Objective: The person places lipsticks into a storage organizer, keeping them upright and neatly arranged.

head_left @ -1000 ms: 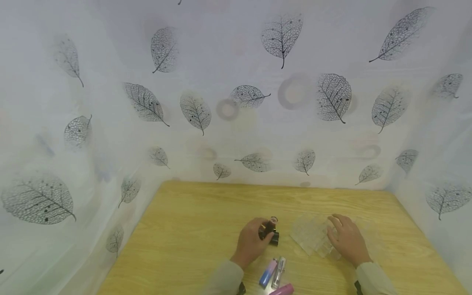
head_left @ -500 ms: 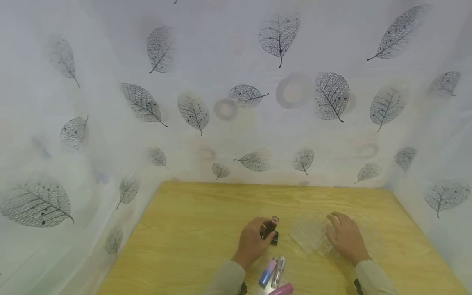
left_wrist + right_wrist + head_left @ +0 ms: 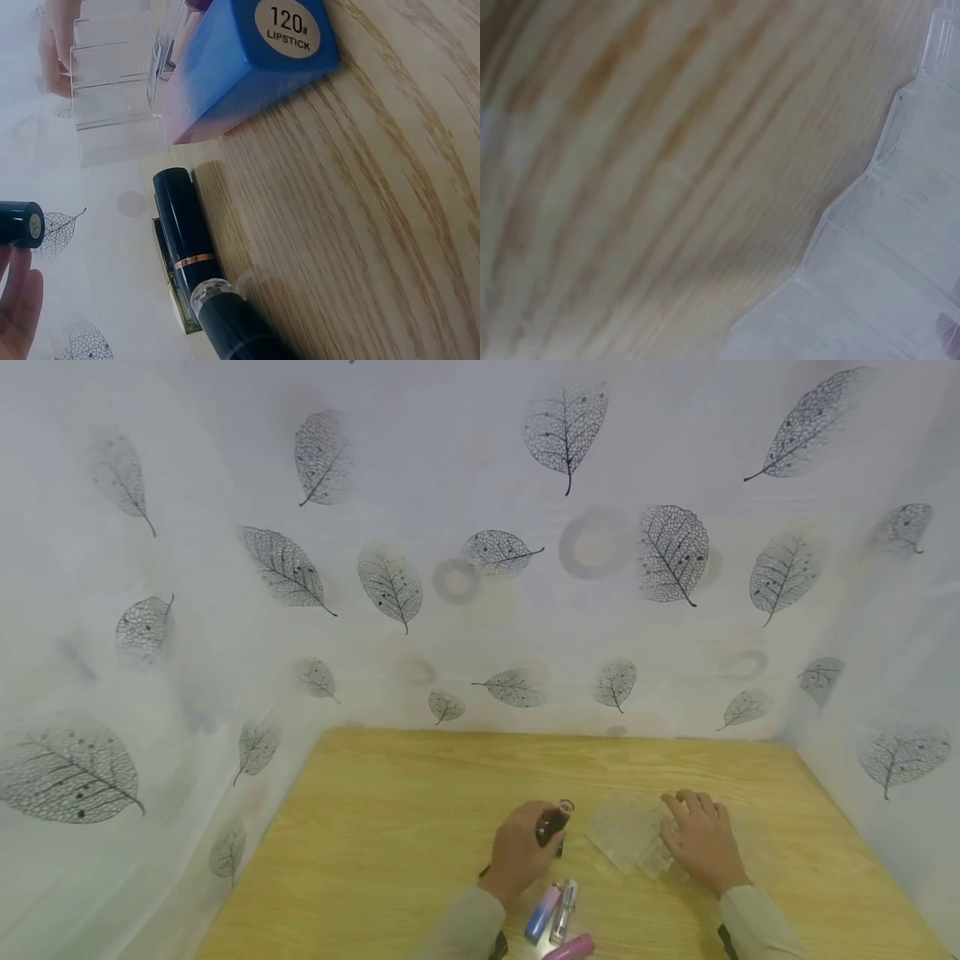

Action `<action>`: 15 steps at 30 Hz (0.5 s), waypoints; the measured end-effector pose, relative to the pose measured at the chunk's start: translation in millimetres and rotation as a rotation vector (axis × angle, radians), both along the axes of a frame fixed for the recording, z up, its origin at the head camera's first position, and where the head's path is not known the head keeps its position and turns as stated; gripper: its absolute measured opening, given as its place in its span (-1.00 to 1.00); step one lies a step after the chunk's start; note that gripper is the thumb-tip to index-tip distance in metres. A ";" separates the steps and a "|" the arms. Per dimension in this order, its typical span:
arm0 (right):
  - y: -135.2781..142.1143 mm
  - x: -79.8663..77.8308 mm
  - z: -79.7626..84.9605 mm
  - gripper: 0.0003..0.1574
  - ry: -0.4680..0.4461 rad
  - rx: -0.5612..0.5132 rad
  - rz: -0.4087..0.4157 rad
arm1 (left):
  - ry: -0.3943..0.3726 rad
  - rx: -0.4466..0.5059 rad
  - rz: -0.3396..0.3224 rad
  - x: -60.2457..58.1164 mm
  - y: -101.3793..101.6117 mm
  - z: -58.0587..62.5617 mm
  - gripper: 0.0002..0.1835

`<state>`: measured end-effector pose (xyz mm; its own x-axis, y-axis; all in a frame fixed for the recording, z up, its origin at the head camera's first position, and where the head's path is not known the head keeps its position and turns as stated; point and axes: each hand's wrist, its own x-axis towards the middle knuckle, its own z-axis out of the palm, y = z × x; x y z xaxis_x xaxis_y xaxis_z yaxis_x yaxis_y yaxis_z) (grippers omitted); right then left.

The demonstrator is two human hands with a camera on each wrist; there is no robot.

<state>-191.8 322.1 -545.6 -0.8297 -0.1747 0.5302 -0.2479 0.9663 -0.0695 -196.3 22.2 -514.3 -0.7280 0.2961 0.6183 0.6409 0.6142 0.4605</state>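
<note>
My left hand (image 3: 521, 853) grips a dark lipstick tube (image 3: 553, 825), raised and tilted over the table; its round end label shows in the left wrist view. Below it, other black lipsticks (image 3: 184, 217) lie on the wood, one with a copper band, mostly hidden by the hand in the head view. A clear compartmented lipstick organizer (image 3: 618, 837) stands to the right. My right hand (image 3: 703, 845) rests over that organizer, its fingers loosely bent. The right wrist view catches only the organizer's stepped edge (image 3: 855, 195) and blurred wood grain.
Nearer me lie a pink-and-blue lipstick (image 3: 542, 914) marked "120# LIPSTICK", a clear silvery tube (image 3: 564, 912) and a magenta tube (image 3: 570, 948). White leaf-printed curtains (image 3: 450, 635) enclose the wooden table (image 3: 390, 810) at the back and sides.
My left hand has shifted slightly right, with the dark tube tilting further over; it now covers more of the black lipsticks beneath. The right hand stays at the organizer.
</note>
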 end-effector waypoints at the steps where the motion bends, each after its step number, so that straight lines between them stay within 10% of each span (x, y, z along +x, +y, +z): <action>1: 0.1 0.0 0.3 -0.51 -0.002 0.001 -0.001 | 0.002 -0.002 -0.002 -0.5 1.1 -0.7 -0.68; 15: -3.3 1.5 5.1 -0.51 -0.015 0.003 0.005 | -0.029 0.017 -0.002 -2.7 18.9 -2.9 -0.69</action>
